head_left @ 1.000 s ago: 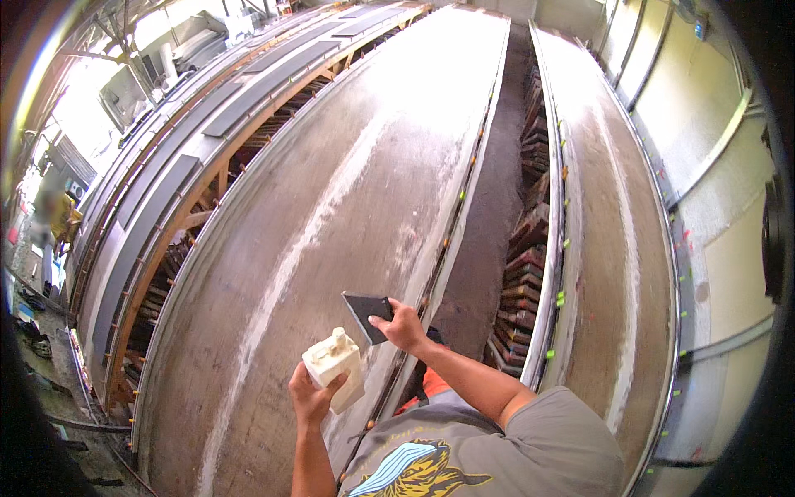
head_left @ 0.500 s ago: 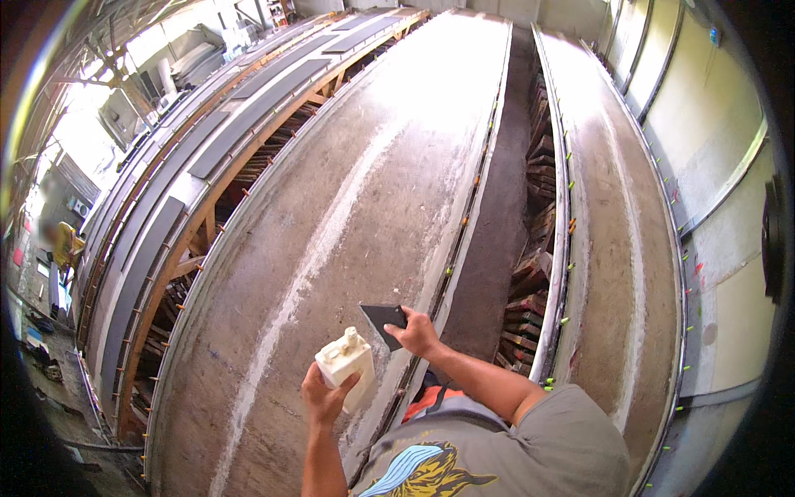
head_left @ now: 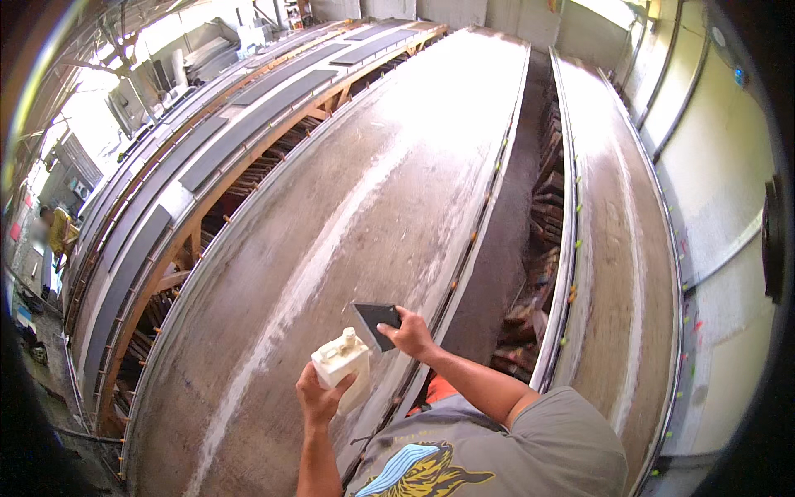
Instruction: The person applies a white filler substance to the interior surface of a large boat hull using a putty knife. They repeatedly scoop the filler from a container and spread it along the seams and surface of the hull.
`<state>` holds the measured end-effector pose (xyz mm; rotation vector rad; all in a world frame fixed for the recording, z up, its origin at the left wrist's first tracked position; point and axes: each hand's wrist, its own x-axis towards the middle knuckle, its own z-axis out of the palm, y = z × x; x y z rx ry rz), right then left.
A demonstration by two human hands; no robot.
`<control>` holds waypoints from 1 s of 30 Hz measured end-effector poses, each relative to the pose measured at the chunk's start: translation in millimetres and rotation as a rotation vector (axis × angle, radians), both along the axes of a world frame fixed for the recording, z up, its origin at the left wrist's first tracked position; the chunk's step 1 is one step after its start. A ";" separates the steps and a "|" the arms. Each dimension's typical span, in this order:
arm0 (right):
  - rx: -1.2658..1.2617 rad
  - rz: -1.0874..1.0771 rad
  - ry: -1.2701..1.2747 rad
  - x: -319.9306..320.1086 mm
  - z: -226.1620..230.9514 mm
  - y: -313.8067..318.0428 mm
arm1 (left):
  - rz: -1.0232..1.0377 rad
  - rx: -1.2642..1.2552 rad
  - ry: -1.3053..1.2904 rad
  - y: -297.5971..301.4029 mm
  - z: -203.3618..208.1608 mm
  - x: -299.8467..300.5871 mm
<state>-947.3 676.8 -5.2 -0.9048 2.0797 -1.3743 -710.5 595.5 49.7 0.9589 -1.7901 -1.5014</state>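
My left hand (head_left: 321,396) is wrapped round a cream-white plastic jug (head_left: 342,364) with a short neck on top, held upright above the long table. In my right hand (head_left: 409,333) is a thin flat dark-grey plate (head_left: 374,321), gripped at its right edge with the thumb on its face. The plate is just right of and beyond the jug, close to its neck. Below both lies the long brown table top (head_left: 273,248), with a whitish smeared stripe (head_left: 290,303) running along its length.
A narrow dark gap (head_left: 489,257) separates this table from a second long table (head_left: 613,273) at the right. Stacked wood shows under the edges. At the left, a timber-framed table carries dark-grey strips (head_left: 136,257). A person in yellow (head_left: 60,232) is at the far left.
The view has shifted slightly, showing more of the far wall. Both hands keep their grip, with the jug and plate in nearly the same places.
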 end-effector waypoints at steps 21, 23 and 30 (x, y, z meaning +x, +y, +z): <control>0.046 -0.028 0.060 -285.0 -3.6 -18.3 | -0.051 0.033 0.031 -33.8 1.8 -293.1; 0.018 -0.042 0.034 -316.1 -4.2 -22.6 | -0.045 0.053 0.027 -35.0 1.3 -323.2; -0.078 -0.011 -0.022 -441.1 -20.3 -60.2 | -0.010 -0.031 -0.046 -54.0 -6.6 -451.8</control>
